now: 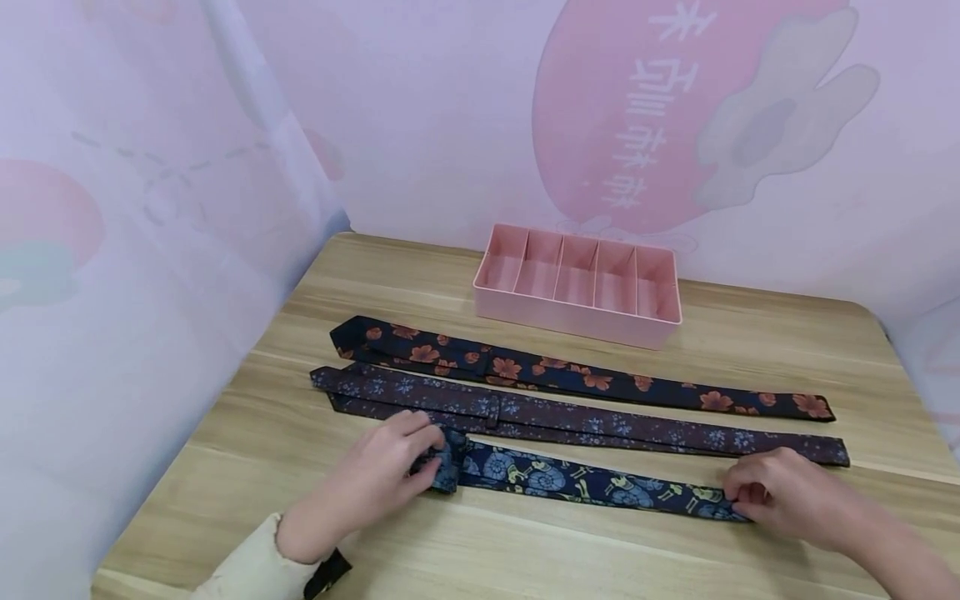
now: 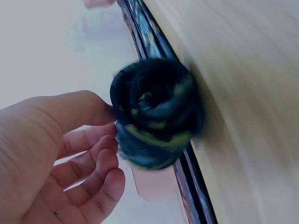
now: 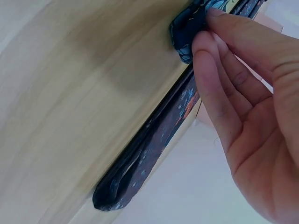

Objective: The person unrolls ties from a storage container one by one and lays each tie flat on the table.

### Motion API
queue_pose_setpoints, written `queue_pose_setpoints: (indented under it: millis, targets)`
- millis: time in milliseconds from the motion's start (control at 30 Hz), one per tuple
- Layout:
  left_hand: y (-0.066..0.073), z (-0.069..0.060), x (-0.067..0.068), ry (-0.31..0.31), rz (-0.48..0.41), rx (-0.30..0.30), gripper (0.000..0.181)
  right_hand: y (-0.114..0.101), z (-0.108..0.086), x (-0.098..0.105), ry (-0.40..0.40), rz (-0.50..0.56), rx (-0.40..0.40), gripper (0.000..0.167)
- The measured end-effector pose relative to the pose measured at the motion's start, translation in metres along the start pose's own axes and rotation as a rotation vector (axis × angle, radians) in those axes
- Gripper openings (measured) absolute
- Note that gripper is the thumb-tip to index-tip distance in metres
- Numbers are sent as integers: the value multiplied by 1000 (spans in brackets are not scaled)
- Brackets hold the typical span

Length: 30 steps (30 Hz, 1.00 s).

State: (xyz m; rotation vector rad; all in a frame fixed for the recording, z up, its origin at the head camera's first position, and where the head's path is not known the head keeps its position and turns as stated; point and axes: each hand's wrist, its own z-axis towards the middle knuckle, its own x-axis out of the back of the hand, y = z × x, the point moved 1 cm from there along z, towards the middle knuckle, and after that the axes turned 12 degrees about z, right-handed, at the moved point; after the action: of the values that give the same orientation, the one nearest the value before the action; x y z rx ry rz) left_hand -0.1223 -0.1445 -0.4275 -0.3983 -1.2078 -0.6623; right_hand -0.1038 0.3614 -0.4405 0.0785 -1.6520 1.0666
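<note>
A navy necktie with blue and yellow figures (image 1: 558, 477) lies closest to me, its left part wound into a coil. My left hand (image 1: 367, 479) grips that coil between thumb and fingers. In the left wrist view the rolled necktie (image 2: 159, 112) stands on edge, its spiral facing the camera. At the flat right end, my right hand (image 1: 798, 497) pinches the fabric with thumb and fingertips. The right wrist view shows the folded tip (image 3: 184, 35) in that pinch. Just beyond lies a dark purple necktie with small blue flowers (image 1: 600, 427), stretched out flat.
Farther back is a black necktie with orange flowers (image 1: 585, 375). A pink box (image 1: 577, 317) with several compartments stands behind it on the wooden table (image 1: 525, 550). A patterned cloth (image 1: 427, 108) hangs around the table. Something black (image 1: 327, 575) shows by the left sleeve.
</note>
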Motion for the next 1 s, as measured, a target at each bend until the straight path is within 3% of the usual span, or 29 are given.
queue_pose_setpoints:
  millis: [133, 233, 367, 467, 533, 633, 867, 1000]
  targets:
    - [-6, -2, 8, 54, 22, 25, 18, 1, -2, 4, -10, -11, -2, 39]
    - [3, 8, 15, 54, 29, -14, 16, 1, -1, 6, -24, -4, 2, 38]
    - [26, 24, 13, -20, 58, -118, 12, 1, -1, 8, -43, 14, -3, 38]
    - [34, 30, 3, -92, 128, -136, 12, 2, -2, 7, -50, 17, 1, 39]
    - [32, 28, -4, -125, 182, -112, 16, 3, -2, 6, -45, 15, 13, 38]
    - [23, 21, -9, -136, 196, -50, 23, 5, -4, 4, -26, 15, 26, 38]
    - [-8, -1, 3, -57, 43, 97, 24, 10, -13, 6, 8, 40, 45, 39]
    - [-22, -9, 13, -50, -16, 162, 23, 13, -18, 7, 25, 27, 66, 40]
